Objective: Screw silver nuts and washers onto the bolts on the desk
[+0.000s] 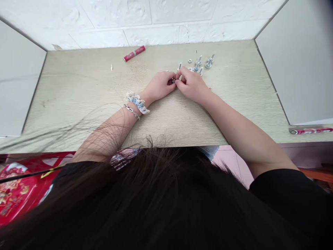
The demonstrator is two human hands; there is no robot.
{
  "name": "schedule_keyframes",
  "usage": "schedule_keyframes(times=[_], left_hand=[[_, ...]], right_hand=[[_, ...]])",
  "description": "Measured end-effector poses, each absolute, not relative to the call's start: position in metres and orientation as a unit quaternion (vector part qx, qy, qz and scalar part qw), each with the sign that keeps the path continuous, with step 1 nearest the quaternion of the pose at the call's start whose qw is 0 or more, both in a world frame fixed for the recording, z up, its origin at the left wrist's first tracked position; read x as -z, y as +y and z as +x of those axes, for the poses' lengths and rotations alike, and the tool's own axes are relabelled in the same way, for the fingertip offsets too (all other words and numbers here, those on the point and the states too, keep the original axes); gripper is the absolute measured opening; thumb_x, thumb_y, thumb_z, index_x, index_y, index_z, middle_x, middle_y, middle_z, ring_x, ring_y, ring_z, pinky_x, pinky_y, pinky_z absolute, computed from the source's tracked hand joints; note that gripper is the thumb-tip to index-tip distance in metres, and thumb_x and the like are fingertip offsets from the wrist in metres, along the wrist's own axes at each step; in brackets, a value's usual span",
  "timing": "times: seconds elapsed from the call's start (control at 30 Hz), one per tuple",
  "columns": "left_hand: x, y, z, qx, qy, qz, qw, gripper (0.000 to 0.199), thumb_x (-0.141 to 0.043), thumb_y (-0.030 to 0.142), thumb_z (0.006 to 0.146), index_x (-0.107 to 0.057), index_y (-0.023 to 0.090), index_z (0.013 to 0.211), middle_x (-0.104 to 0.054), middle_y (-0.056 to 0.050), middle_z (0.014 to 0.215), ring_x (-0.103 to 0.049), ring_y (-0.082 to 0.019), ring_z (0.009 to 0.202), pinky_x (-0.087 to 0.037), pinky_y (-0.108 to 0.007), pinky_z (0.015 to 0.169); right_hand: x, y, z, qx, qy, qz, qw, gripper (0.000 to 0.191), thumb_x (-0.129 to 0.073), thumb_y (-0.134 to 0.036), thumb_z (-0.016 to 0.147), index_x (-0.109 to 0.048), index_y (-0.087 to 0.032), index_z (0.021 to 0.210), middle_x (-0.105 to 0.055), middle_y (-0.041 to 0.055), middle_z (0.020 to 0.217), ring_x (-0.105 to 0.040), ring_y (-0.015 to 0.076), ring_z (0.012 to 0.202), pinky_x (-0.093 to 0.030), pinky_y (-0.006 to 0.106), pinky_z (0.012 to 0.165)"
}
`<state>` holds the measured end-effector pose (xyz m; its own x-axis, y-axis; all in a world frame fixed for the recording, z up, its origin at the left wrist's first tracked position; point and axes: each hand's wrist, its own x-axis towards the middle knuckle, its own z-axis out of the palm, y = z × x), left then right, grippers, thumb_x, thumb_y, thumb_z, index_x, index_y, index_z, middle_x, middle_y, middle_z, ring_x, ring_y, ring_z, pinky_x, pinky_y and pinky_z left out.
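Note:
My left hand (pixel 161 85) and my right hand (pixel 193 85) meet fingertip to fingertip over the tabletop. Between them is a small metal bolt (pixel 173 80), largely covered by the fingers. My left hand is closed around it, while the right thumb and forefinger pinch at its right end; whether they also hold a nut or washer is hidden. Just beyond the right hand, several bolts (pixel 197 65) stand with washers and nuts on them. Another bolt (pixel 180 66) rises behind the fingertips. A loose hex nut (pixel 189 61) lies near a flat washer (pixel 191 69).
A pale wood-grain table (pixel 78 97) runs up to a white brick-patterned wall (pixel 163 34). Toward the back lies a red tube (pixel 134 53); a similar red tube (pixel 310 131) sits at the right front edge. White panels (pixel 296 62) flank the table. A red bag (pixel 23 191) is below left.

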<state>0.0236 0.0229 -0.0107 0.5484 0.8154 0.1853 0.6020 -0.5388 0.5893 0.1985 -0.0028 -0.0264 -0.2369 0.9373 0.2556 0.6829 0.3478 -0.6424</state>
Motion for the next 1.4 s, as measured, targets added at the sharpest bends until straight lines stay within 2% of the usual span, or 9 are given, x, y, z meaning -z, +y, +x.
schedule_keyframes(times=[0.27, 0.5, 0.67, 0.83, 0.93, 1.03, 1.1, 1.27, 1.4], left_hand=[[0.007, 0.02, 0.023, -0.237, 0.451, 0.822, 0.254, 0.016, -0.061, 0.02, 0.095, -0.073, 0.015, 0.104, -0.073, -0.002, 0.089, -0.065, -0.017, 0.088, -0.048, -0.029, 0.085], [0.004, 0.019, 0.025, -0.236, 0.476, 0.801, 0.274, 0.017, -0.066, 0.019, 0.097, -0.075, 0.016, 0.112, -0.074, -0.001, 0.094, -0.061, -0.014, 0.085, -0.048, -0.031, 0.088], [0.003, 0.018, 0.025, -0.232, 0.462, 0.816, 0.258, 0.015, -0.065, 0.017, 0.097, -0.076, 0.016, 0.107, -0.074, -0.002, 0.092, -0.059, -0.014, 0.083, -0.048, -0.031, 0.086], [0.007, 0.022, 0.023, -0.241, 0.446, 0.825, 0.25, 0.018, -0.063, 0.016, 0.094, -0.076, 0.014, 0.105, -0.073, -0.002, 0.089, -0.063, -0.016, 0.086, -0.048, -0.029, 0.083], [0.007, 0.022, 0.022, -0.243, 0.451, 0.823, 0.247, 0.018, -0.062, 0.016, 0.092, -0.076, 0.013, 0.104, -0.073, -0.003, 0.088, -0.063, -0.015, 0.085, -0.048, -0.028, 0.084], [0.007, 0.022, 0.022, -0.248, 0.449, 0.822, 0.248, 0.018, -0.061, 0.016, 0.092, -0.076, 0.013, 0.103, -0.073, -0.003, 0.087, -0.063, -0.015, 0.084, -0.049, -0.028, 0.083], [0.008, 0.022, 0.022, -0.254, 0.444, 0.823, 0.249, 0.018, -0.061, 0.016, 0.092, -0.076, 0.014, 0.102, -0.072, -0.003, 0.086, -0.063, -0.016, 0.084, -0.049, -0.029, 0.083], [0.01, 0.023, 0.022, -0.251, 0.438, 0.824, 0.256, 0.017, -0.061, 0.018, 0.092, -0.075, 0.014, 0.1, -0.071, -0.003, 0.084, -0.063, -0.016, 0.083, -0.048, -0.029, 0.083], [0.009, 0.022, 0.022, -0.251, 0.433, 0.826, 0.259, 0.019, -0.06, 0.02, 0.093, -0.075, 0.014, 0.103, -0.071, -0.003, 0.084, -0.062, -0.016, 0.084, -0.048, -0.029, 0.083]], right_hand=[[0.034, 0.004, 0.202, -0.179, -0.768, -0.525, 0.32, 0.02, -0.048, -0.034, 0.104, -0.061, -0.023, 0.112, -0.068, 0.0039, 0.088, -0.065, 0.0237, 0.089, -0.054, 0.049, 0.098], [0.041, 0.01, 0.207, -0.171, -0.779, -0.501, 0.336, 0.026, -0.05, -0.041, 0.104, -0.063, -0.022, 0.117, -0.071, 0.0066, 0.101, -0.066, 0.0251, 0.098, -0.054, 0.049, 0.098], [0.042, 0.011, 0.205, -0.167, -0.773, -0.502, 0.351, 0.029, -0.049, -0.047, 0.105, -0.062, -0.022, 0.107, -0.068, 0.0061, 0.096, -0.064, 0.0235, 0.093, -0.054, 0.045, 0.092], [0.038, 0.01, 0.203, -0.168, -0.769, -0.518, 0.336, 0.042, -0.04, -0.052, 0.108, -0.056, -0.021, 0.084, -0.057, 0.0038, 0.075, -0.061, 0.0211, 0.084, -0.052, 0.041, 0.086], [0.037, 0.008, 0.203, -0.165, -0.764, -0.52, 0.345, 0.036, -0.045, -0.049, 0.107, -0.055, -0.022, 0.087, -0.054, 0.0022, 0.074, -0.06, 0.0199, 0.081, -0.052, 0.041, 0.085], [0.035, 0.006, 0.203, -0.169, -0.753, -0.52, 0.365, 0.022, -0.053, -0.044, 0.105, -0.057, -0.023, 0.103, -0.058, 0.0006, 0.079, -0.061, 0.0191, 0.08, -0.054, 0.042, 0.086], [0.035, 0.005, 0.202, -0.177, -0.751, -0.517, 0.37, 0.019, -0.056, -0.04, 0.102, -0.057, -0.024, 0.112, -0.062, 0.0008, 0.084, -0.062, 0.0192, 0.079, -0.055, 0.043, 0.087], [0.036, 0.005, 0.201, -0.175, -0.765, -0.512, 0.348, 0.015, -0.06, -0.034, 0.098, -0.061, -0.023, 0.108, -0.068, 0.0063, 0.099, -0.065, 0.0226, 0.087, -0.056, 0.048, 0.093], [0.035, 0.006, 0.201, -0.167, -0.764, -0.521, 0.341, 0.017, -0.057, -0.036, 0.099, -0.063, -0.022, 0.107, -0.068, 0.0074, 0.101, -0.064, 0.0251, 0.094, -0.054, 0.049, 0.095]])
